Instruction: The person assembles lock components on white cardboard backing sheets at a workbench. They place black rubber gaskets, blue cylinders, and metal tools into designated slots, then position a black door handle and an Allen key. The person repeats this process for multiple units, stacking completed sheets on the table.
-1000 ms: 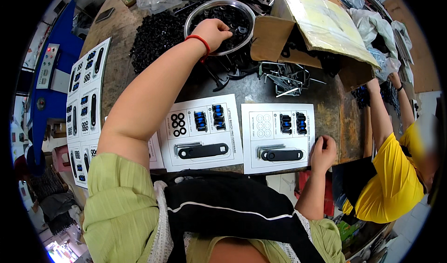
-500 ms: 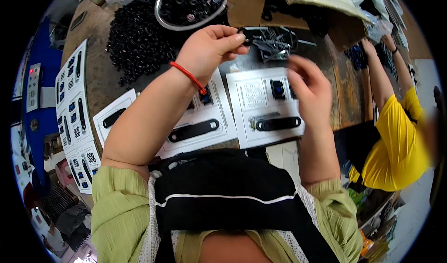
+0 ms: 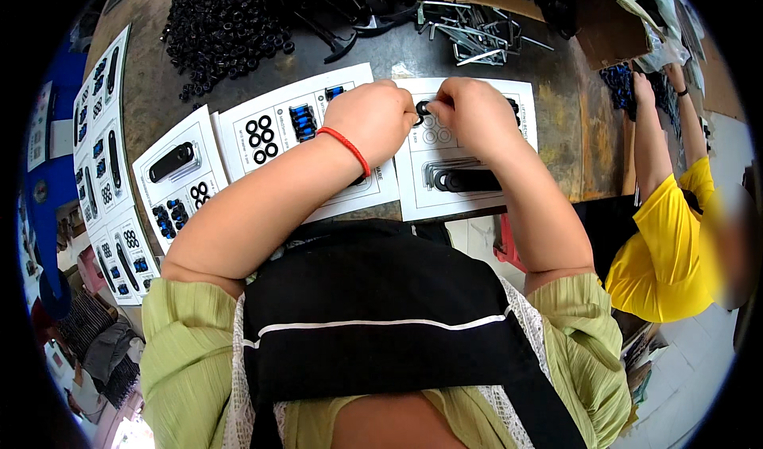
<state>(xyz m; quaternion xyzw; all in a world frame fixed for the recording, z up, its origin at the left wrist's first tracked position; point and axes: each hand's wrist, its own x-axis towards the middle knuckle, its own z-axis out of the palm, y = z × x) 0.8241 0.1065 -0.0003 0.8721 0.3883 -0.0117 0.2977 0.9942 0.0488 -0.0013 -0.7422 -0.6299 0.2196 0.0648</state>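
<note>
Head view, your left hand [image 3: 372, 119]: fist-curled, fingertips pinching black ring [image 3: 421, 111].
Your right hand [image 3: 473, 115]: knuckles up, fingers closed on same ring over white card [image 3: 469, 159].

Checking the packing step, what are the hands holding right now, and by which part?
A small black ring, pinched at its rim between the left hand and right hand, over the white card.

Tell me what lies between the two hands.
In the head view, a small black ring sits between the left hand and the right hand, over the white card.
</note>
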